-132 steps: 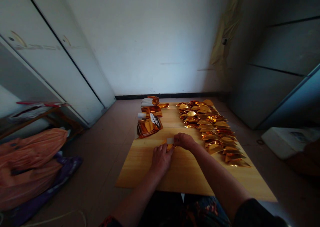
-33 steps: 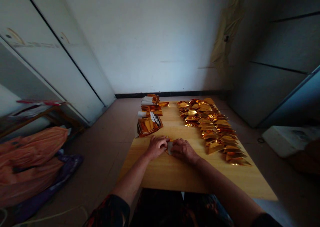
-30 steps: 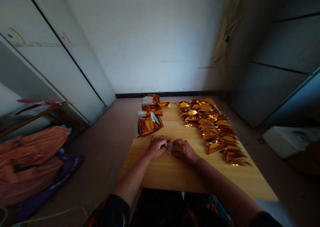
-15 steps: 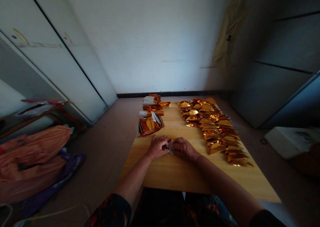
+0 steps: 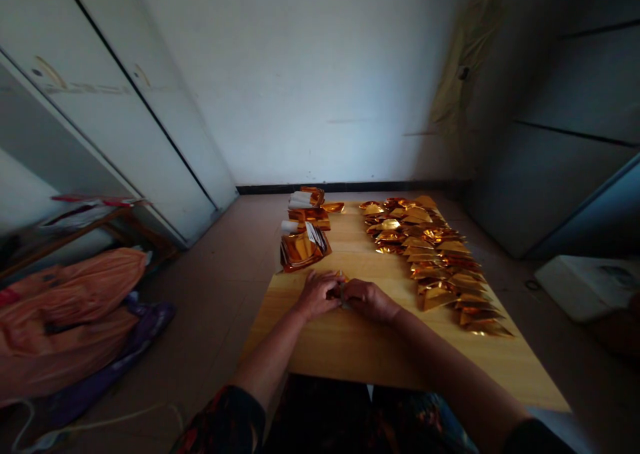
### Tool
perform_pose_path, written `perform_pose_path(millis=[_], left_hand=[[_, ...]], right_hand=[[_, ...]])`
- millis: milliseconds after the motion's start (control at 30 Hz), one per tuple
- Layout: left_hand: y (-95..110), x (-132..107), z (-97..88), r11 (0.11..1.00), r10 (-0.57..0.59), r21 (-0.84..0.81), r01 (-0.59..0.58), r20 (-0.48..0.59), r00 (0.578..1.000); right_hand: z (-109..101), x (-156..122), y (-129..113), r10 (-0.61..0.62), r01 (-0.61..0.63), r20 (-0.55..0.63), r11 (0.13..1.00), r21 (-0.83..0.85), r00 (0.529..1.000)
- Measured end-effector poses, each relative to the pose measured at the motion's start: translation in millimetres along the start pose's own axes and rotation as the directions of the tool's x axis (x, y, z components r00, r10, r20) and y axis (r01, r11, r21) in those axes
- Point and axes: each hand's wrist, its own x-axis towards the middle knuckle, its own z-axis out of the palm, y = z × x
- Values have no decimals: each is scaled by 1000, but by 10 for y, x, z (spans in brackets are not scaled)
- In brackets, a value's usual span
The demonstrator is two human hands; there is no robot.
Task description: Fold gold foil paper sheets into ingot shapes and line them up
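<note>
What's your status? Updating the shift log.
Left hand, right hand pinching small gold foil piece over wooden tabletop. Folded gold foil pieces off to the right, apart from the hands.

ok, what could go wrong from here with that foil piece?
The small gold foil piece pinched between the left hand and right hand looks thin, so it might tear or slip. The folded foil pieces lie near the right hand and could get knocked. The foil stack sits at the edge of the wooden board and might slide off.

Folded foil pieces [image 5: 435, 261] right on wooden board [image 5: 360, 354], foil stacks [image 5: 304, 251] left.
</note>
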Motion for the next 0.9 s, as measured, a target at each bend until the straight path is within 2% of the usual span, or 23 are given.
perform_pose_path(millis=[67, 133, 200, 300, 400, 500, 667, 900], left_hand=[[-9, 0, 3, 1000, 3, 1, -3, 7, 1000], [-4, 0, -5, 1000, 9, -3, -9, 15, 1000], [16, -2, -23, 1000, 8, -13, -8, 19, 1000], [54, -6, -52, 999, -13, -30, 13, 23, 1000], [66, -6, -59, 999, -24, -25, 24, 28, 999], [45, -3, -45, 1000, -11, -17, 11, 24, 1000], [14, 0, -18, 1000, 4, -13, -4, 10, 1000], [28, -6, -26, 1000, -1, -31, 1, 2, 1000]], right_hand=[[-18, -22, 4, -2, 4, -24, 999, 48, 1000], [-46, -70, 20, 14, -13, -42, 1000, 15, 999], [-81, -125, 34, 62, -66, -40, 992, -109, 997], [-111, -167, 42, 165, -161, -15, 936, -312, 986], [-74, -137, 67, 182, -174, -15, 907, -384, 983], [-3, -84, 116, 132, -140, -48, 926, -352, 990], [32, -28, 120, 29, -30, -5, 991, -132, 1000], [2, 10, 45, -34, 34, -42, 999, -9, 999]])
